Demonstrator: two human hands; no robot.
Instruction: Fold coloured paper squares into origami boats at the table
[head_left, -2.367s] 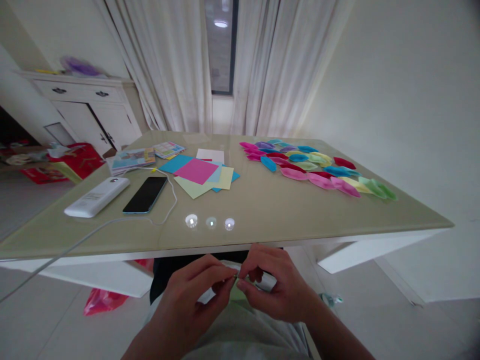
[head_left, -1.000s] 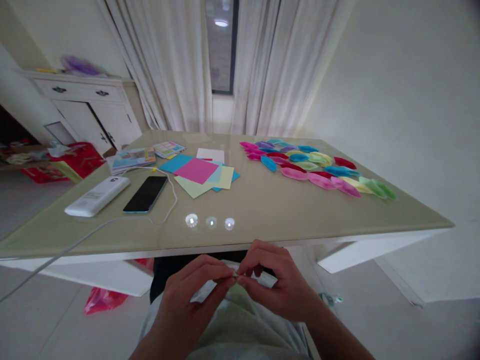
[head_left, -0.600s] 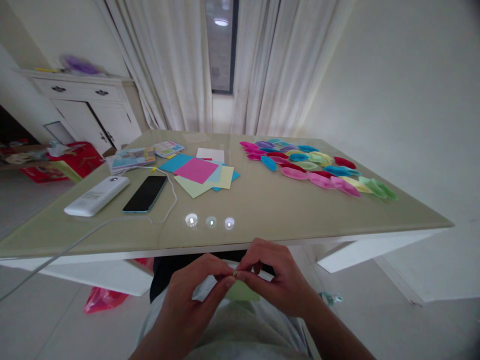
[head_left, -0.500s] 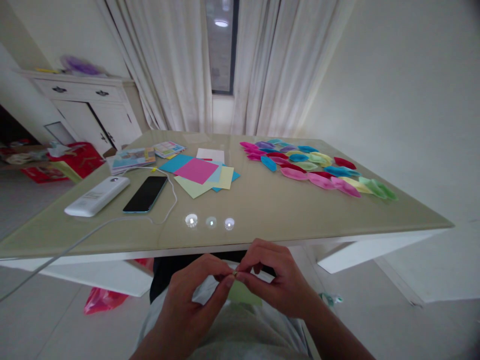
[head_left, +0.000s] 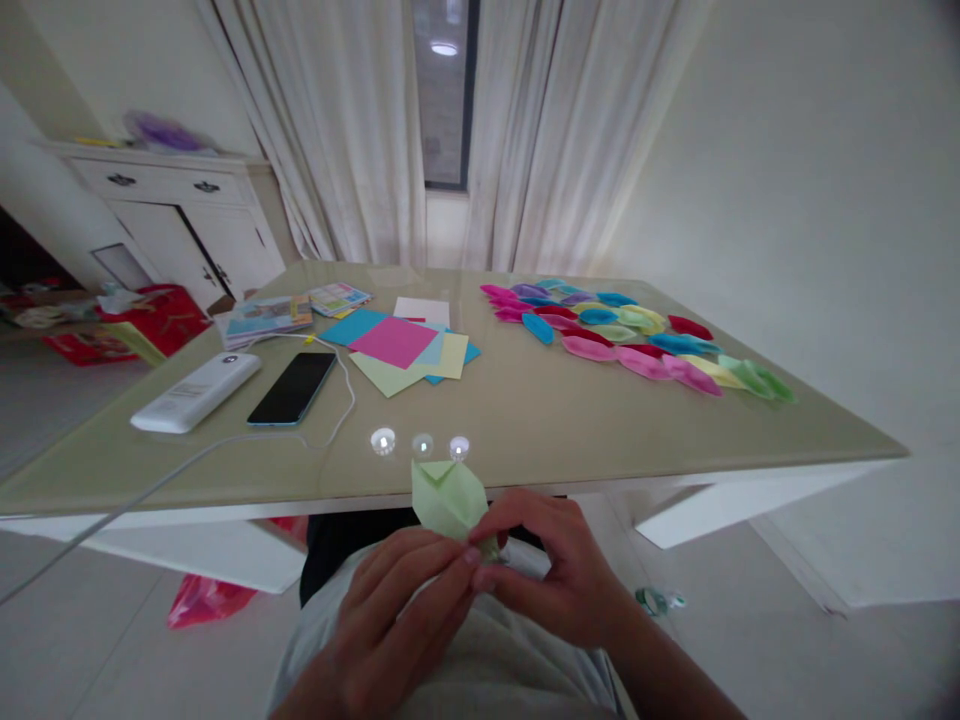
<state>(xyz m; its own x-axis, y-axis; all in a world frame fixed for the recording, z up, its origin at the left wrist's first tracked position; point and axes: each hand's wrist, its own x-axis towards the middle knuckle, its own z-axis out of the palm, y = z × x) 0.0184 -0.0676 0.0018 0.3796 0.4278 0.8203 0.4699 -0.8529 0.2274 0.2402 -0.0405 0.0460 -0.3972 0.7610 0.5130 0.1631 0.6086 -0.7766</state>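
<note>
Between my hands, at the table's near edge and above my lap, is a light green sheet of paper [head_left: 448, 497], its top corner folded down and its lower part pinched together. My left hand [head_left: 412, 600] is closed on the lower end of the paper, fingertips pressed together. My right hand [head_left: 551, 565] pinches the same gathered part from the right with thumb and fingers. The fingers hide the pinched part. Farther off, at the right of the table, lie several folded paper petals [head_left: 649, 362] in pink, blue, red, yellow and green.
On the table [head_left: 480, 420] are coloured paper squares [head_left: 394, 343], a phone [head_left: 292, 389], a white power bank [head_left: 196, 392] with a cable [head_left: 225, 440], and booklets [head_left: 268, 318]. A red plastic bag [head_left: 210, 600] and a tape roll [head_left: 652, 601] lie on the floor.
The green paper has swung up from below my hands to above them, its folded top now showing. My left hand has turned, its fingers now lying over the paper's lower end.
</note>
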